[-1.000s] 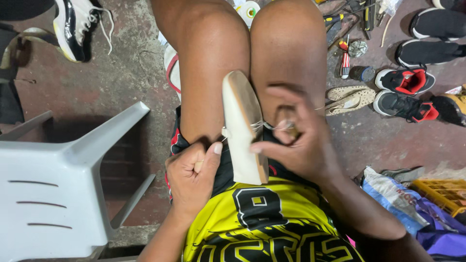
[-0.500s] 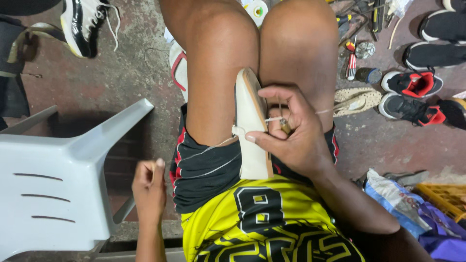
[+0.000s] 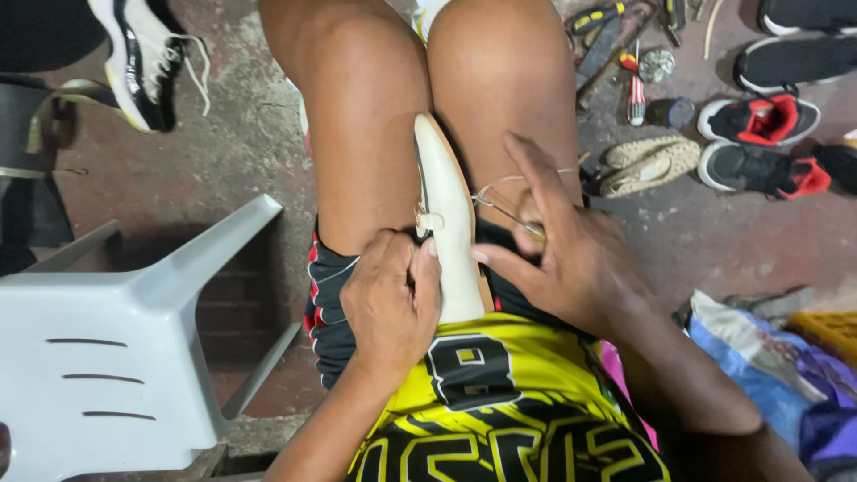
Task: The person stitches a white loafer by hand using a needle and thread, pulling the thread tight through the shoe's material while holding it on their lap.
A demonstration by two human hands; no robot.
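We hold a cream shoe (image 3: 449, 223) upright between our knees, sole edge turned up to us. Our left hand (image 3: 391, 299) presses against its left side near the heel, fingers curled; its grip seems closed on the shoe's edge, though what lies under the fingers is hidden. Our right hand (image 3: 571, 254) lies on the right side, fingers spread, and pinches a thin awl or needle (image 3: 511, 217) with a loop of pale thread (image 3: 518, 183) running from it.

In our judgement the risks are these: the point sits very near the bare thigh and the fingers, so a slip while pushing could prick the skin; the shoe is only clamped by the knees and may twist; the thread loop could catch on a finger.

The tip of the tool is blurred, and we cannot tell if it enters the sole. The tools (image 3: 625, 45) on the floor (image 3: 241, 143) beside the other shoes (image 3: 759, 120) are small and hard to name. The white plastic chair (image 3: 116, 348) is cut off at the left.
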